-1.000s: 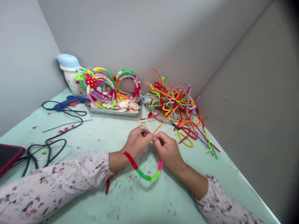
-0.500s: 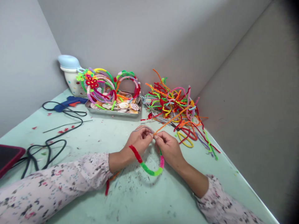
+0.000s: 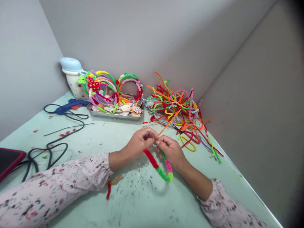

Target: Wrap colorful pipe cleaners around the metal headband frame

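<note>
A curved headband [image 3: 163, 173], wrapped in red, green and pink fuzzy wire, hangs below my hands, its bare grey end rising between my fingers. My left hand [image 3: 140, 141] is closed in a pinch on the grey part of it. Close against those fingertips, my right hand [image 3: 172, 151] pinches the band where an orange pipe cleaner [image 3: 169, 123] meets it. The orange strand's free end sticks up to the right, toward the pile. Fingers hide the exact point where strand and band touch.
A metal tray [image 3: 114, 116] of shells holds finished colourful hoops [image 3: 104, 85]. Right of it lies a tangled pipe cleaner pile [image 3: 175, 101]. At left are a blue glue gun [image 3: 68, 106], black cable [image 3: 51, 145], white cup [image 3: 76, 82] and red-edged device [image 3: 20, 156]. Short scraps [image 3: 108, 190] lie near my left sleeve.
The band's coloured curve has swung right and tilted, its red end now nearer my right hand. The orange strand reaches less far up and shows a shorter free length.
</note>
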`<state>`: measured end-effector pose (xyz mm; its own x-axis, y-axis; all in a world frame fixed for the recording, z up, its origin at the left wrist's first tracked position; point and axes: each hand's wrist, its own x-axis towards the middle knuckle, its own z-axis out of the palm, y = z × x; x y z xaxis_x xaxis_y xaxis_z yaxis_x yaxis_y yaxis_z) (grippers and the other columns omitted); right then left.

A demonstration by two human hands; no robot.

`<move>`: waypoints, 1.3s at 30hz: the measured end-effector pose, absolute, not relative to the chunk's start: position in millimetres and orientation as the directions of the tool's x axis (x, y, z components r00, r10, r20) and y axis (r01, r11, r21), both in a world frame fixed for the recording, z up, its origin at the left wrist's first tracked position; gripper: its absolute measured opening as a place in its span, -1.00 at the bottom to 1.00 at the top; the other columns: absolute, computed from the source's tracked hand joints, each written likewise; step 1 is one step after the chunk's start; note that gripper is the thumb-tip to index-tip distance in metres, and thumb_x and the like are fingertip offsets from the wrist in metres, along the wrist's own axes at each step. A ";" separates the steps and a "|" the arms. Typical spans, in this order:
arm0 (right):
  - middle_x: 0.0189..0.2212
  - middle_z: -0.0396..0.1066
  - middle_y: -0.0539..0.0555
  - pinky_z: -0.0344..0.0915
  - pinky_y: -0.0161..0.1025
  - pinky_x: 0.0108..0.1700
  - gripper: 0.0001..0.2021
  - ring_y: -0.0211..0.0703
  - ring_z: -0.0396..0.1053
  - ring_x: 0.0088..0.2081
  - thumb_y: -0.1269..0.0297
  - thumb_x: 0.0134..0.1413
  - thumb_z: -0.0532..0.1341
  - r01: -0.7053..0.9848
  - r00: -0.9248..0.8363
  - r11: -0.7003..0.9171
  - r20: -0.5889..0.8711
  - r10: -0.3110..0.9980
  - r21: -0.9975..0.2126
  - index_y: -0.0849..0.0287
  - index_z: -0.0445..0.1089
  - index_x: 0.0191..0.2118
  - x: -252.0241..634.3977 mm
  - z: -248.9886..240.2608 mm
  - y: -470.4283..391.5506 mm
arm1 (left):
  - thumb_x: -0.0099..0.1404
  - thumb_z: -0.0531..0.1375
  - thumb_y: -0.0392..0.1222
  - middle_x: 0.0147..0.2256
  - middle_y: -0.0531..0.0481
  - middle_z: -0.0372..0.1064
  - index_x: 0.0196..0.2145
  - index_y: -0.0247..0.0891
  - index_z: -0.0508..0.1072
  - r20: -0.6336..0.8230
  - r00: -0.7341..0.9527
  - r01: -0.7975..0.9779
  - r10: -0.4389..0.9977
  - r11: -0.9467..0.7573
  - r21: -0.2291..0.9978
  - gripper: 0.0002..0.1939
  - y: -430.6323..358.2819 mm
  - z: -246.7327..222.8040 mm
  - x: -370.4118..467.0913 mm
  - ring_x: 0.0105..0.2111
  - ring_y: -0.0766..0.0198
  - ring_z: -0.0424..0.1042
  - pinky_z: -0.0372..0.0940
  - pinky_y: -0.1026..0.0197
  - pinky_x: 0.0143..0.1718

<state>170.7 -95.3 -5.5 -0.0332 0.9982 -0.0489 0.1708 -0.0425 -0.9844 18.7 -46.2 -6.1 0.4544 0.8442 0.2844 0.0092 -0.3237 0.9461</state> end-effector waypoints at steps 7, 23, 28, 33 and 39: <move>-0.67 0.21 -0.14 0.12 -0.37 -0.59 -0.84 -0.33 0.16 -0.66 0.19 0.07 0.13 0.233 -0.031 0.026 0.019 0.999 -0.972 0.15 0.28 -0.45 172.5 -10.2 -95.0 | 0.11 0.07 -0.38 -0.37 0.02 0.30 -0.37 -0.28 0.47 0.341 0.465 0.192 0.817 -0.469 0.862 -0.81 -48.4 3.7 16.3 -0.39 0.34 0.31 0.21 0.29 -0.37; -0.67 0.15 -0.12 0.07 -0.36 -0.55 -0.80 -0.31 0.10 -0.61 0.16 0.10 0.12 0.370 -0.001 0.120 0.128 0.992 -0.922 0.14 0.26 -0.46 173.4 -7.0 -98.5 | 0.11 0.06 -0.41 -0.37 0.01 0.33 -0.31 -0.26 0.48 0.495 0.482 0.231 0.723 -0.650 0.724 -0.75 -48.4 3.1 14.3 -0.39 0.34 0.28 0.20 0.28 -0.32; -0.66 0.15 -0.12 0.08 -0.36 -0.53 -0.80 -0.30 0.11 -0.59 0.17 0.11 0.11 0.388 -0.016 0.130 0.134 0.991 -0.913 0.14 0.27 -0.45 174.1 -6.5 -99.4 | 0.12 0.05 -0.41 -0.38 0.01 0.32 -0.30 -0.25 0.48 0.491 0.510 0.205 0.706 -0.654 0.728 -0.74 -47.9 2.0 12.4 -0.38 0.34 0.29 0.22 0.28 -0.31; -0.66 0.14 -0.12 0.06 -0.36 -0.53 -0.80 -0.30 0.10 -0.59 0.16 0.11 0.11 0.396 -0.011 0.131 0.138 0.990 -0.909 0.14 0.27 -0.45 174.4 -7.0 -99.6 | 0.13 0.05 -0.40 -0.38 -0.01 0.33 -0.27 -0.24 0.49 0.504 0.513 0.193 0.694 -0.666 0.720 -0.72 -47.2 1.2 11.2 -0.35 0.31 0.31 0.23 0.27 -0.30; -0.65 0.14 -0.11 0.06 -0.35 -0.50 -0.80 -0.30 0.10 -0.57 0.18 0.11 0.11 0.435 -0.006 0.171 0.187 0.982 -0.884 0.14 0.26 -0.47 174.0 -5.3 -100.1 | 0.12 0.05 -0.43 -0.36 0.00 0.36 -0.27 -0.24 0.48 0.526 0.504 0.214 0.684 -0.690 0.692 -0.72 -49.3 2.7 11.3 -0.36 0.31 0.30 0.21 0.27 -0.30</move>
